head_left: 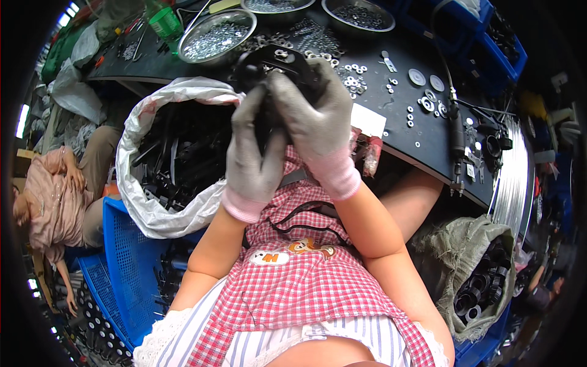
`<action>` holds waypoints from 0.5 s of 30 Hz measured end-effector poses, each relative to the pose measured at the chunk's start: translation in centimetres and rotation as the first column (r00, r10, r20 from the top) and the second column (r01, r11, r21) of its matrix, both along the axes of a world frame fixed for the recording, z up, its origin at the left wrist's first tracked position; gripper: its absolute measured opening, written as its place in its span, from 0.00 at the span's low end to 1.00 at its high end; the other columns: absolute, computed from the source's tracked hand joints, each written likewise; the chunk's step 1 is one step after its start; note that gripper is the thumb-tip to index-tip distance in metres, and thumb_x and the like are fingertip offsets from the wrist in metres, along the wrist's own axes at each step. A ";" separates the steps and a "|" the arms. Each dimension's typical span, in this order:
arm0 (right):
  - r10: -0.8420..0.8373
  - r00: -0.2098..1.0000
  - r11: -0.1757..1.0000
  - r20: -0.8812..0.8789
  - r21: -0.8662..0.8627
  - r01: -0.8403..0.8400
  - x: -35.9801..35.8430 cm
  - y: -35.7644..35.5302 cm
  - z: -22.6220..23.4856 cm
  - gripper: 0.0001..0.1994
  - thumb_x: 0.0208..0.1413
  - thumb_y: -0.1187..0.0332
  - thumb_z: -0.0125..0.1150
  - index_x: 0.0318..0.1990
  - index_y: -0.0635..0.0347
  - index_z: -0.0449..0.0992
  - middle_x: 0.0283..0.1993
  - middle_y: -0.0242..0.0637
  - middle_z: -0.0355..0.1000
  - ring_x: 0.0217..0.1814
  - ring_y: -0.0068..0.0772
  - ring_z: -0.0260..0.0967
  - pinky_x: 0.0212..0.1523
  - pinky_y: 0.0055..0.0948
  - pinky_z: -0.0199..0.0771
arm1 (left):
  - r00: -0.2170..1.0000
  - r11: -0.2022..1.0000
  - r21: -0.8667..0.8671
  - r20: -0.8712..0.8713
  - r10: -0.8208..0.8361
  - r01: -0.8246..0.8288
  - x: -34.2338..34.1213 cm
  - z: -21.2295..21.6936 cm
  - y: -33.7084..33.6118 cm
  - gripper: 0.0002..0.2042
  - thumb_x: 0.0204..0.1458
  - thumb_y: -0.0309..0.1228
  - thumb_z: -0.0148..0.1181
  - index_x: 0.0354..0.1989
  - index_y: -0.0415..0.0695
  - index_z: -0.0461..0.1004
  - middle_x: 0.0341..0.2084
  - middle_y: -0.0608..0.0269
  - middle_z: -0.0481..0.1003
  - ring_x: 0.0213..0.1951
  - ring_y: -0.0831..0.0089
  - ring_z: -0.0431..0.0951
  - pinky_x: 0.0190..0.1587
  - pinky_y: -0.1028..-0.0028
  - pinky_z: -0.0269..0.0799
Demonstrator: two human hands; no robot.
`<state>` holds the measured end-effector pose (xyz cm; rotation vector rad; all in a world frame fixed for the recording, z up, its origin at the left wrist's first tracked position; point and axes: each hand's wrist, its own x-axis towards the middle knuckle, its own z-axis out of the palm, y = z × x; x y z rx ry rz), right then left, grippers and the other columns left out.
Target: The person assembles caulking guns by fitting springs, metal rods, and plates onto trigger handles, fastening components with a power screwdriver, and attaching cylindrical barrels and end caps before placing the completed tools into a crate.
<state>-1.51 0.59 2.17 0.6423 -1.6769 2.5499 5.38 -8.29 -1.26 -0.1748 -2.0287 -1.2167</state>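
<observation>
In front of my chest, both gloved hands grip a black plastic part [290, 60] with a rounded end and small metal hardware on its top. My left hand [254, 144], in a grey work glove, wraps round its lower side. With its fingers curled over the right side, my right hand [315, 110] presses the thumb near the small metal piece. The part's underside is hidden by the gloves. Just beyond it on the black table [400, 131] lie loose nuts and washers [353, 82]. A white sack [131, 153] of black parts stands beside my left hand.
Steel bowls of small hardware [217, 38] line the table's far side. To the right hangs a black power screwdriver [457, 131]; metal rods [512, 174] stand beyond. A woven sack [458, 244] holds black rings. Blue crates [125, 263] are at left, near a seated person [58, 196].
</observation>
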 end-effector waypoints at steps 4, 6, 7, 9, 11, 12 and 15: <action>0.101 0.995 0.922 0.013 0.374 -0.099 -3.2 7.0 -0.2 0.15 0.57 0.61 0.60 0.39 0.67 0.75 0.29 0.32 0.75 0.27 0.14 0.67 0.30 0.20 0.70 | 0.869 0.820 0.434 0.145 -0.472 0.373 -2.0 -2.1 1.9 0.28 0.53 0.28 0.60 0.61 0.40 0.55 0.52 0.60 0.64 0.53 0.73 0.66 0.56 0.73 0.63; 0.045 0.997 0.869 0.069 0.490 -0.073 -6.8 10.1 -1.2 0.23 0.58 0.49 0.55 0.39 0.66 0.75 0.26 0.34 0.74 0.24 0.17 0.67 0.26 0.20 0.68 | 0.864 0.792 0.533 0.204 -0.461 0.297 -2.7 -2.6 2.2 0.26 0.51 0.25 0.59 0.59 0.40 0.58 0.49 0.61 0.65 0.52 0.74 0.67 0.55 0.73 0.64; -0.185 0.983 0.749 -0.006 0.647 0.145 -8.6 10.6 -2.2 0.20 0.58 0.51 0.56 0.41 0.61 0.76 0.25 0.35 0.75 0.26 0.27 0.73 0.30 0.25 0.72 | 0.887 0.819 0.521 0.226 -0.402 0.239 -2.7 -2.6 2.3 0.25 0.50 0.23 0.59 0.58 0.40 0.59 0.48 0.61 0.66 0.51 0.74 0.67 0.55 0.73 0.64; -0.179 0.952 0.435 -0.247 0.848 0.302 -12.2 11.1 -4.2 0.16 0.56 0.53 0.58 0.42 0.55 0.78 0.35 0.37 0.77 0.38 0.39 0.76 0.42 0.34 0.74 | 0.880 0.890 0.409 0.323 -0.348 0.202 -2.7 -2.4 1.7 0.25 0.50 0.22 0.57 0.58 0.40 0.60 0.48 0.61 0.66 0.51 0.74 0.67 0.55 0.73 0.63; -0.009 0.935 0.147 -0.355 0.924 0.353 -12.9 10.0 -5.1 0.15 0.53 0.54 0.60 0.44 0.50 0.78 0.48 0.39 0.73 0.52 0.45 0.70 0.54 0.40 0.69 | 0.872 0.945 0.286 0.408 -0.269 0.158 -2.6 -2.2 1.1 0.25 0.49 0.21 0.56 0.58 0.40 0.60 0.48 0.61 0.66 0.52 0.74 0.67 0.56 0.73 0.63; 0.067 0.948 0.039 -0.311 0.950 0.309 -12.8 9.3 -4.5 0.17 0.51 0.54 0.62 0.45 0.52 0.78 0.55 0.40 0.67 0.57 0.44 0.67 0.58 0.40 0.66 | 0.858 0.938 0.305 0.425 -0.290 0.166 -2.4 -2.2 0.9 0.25 0.49 0.20 0.56 0.57 0.40 0.60 0.48 0.61 0.65 0.52 0.74 0.66 0.56 0.73 0.63; 0.122 0.908 -0.011 -0.400 0.915 0.404 -13.2 8.3 -5.1 0.18 0.49 0.56 0.63 0.43 0.58 0.77 0.53 0.43 0.68 0.53 0.46 0.69 0.56 0.39 0.68 | 0.860 0.946 0.282 0.428 -0.276 0.163 -1.7 -2.6 0.3 0.24 0.48 0.20 0.54 0.56 0.41 0.61 0.48 0.61 0.65 0.51 0.73 0.67 0.56 0.73 0.63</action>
